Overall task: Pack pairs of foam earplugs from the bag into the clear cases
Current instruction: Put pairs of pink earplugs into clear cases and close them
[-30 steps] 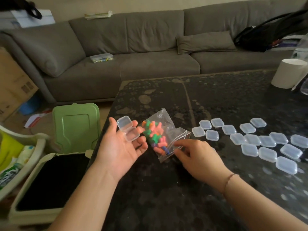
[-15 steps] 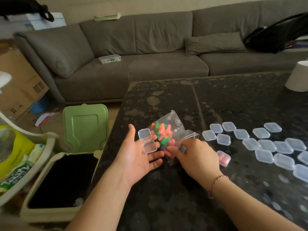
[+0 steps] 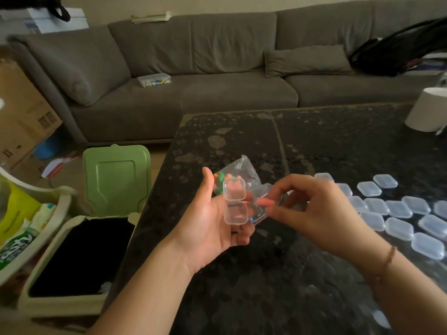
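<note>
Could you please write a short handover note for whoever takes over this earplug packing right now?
Left hand: palm up, open clear case resting on its fingers, lid hinged up.
Right hand: grip on one pink earplug, pinched at the fingertips just right of the case.
Bag of mixed-colour earplugs lies on the dark table behind the hands.
Closed cases lie in rows on the table to the right; their contents cannot be read here.
Done: case opened, one plug picked.
Left: drop this plug in, add its pair, snap the lid shut, then do the next case.
</note>
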The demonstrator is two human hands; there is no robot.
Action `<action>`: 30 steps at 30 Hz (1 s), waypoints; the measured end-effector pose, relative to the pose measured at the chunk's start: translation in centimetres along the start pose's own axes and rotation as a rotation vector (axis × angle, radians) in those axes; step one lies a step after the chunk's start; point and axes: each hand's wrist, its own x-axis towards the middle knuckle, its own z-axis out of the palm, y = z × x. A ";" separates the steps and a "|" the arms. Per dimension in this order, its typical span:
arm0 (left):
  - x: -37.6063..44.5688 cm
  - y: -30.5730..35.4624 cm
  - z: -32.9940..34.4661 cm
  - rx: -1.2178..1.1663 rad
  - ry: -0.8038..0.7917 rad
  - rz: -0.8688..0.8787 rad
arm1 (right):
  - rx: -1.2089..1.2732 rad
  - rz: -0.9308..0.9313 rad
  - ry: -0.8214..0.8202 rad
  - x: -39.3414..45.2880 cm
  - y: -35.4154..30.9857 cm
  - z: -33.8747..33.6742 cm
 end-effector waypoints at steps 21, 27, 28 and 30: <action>0.1 -1.1 0.6 0.075 -0.176 -0.023 | -0.306 -0.281 0.002 0.0 0.7 3.1; 0.3 -1.2 0.3 -0.045 -0.087 -0.003 | -0.204 -0.281 0.125 -0.1 0.4 3.3; 0.3 -1.0 0.3 -0.080 -0.050 0.010 | -0.168 -0.267 0.162 -0.1 0.3 3.2; 0.3 -0.7 0.3 -0.177 0.054 0.059 | -0.124 -0.194 0.270 0.1 0.5 2.8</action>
